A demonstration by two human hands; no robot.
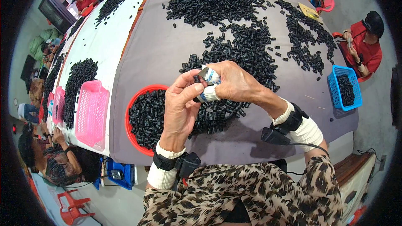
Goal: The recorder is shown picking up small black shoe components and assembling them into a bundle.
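Observation:
My right hand is closed around a small knife whose handle is wrapped in white material with blue print. Its short metal blade points toward my left fingers. A white wrap covers one finger of that hand. Beside the blade, my left hand is closed with thumb and fingers in a pinch, a small black cylindrical piece showing just below the thumb tip. Under both hands spreads a large heap of small black cylindrical pieces. A round red basin full of the same pieces stands left of my left hand.
More black pieces lie across the grey-covered table. A blue basket with pieces stands at the right edge, a pink basket at the left. Several people sit around the table, one in a red shirt at the right.

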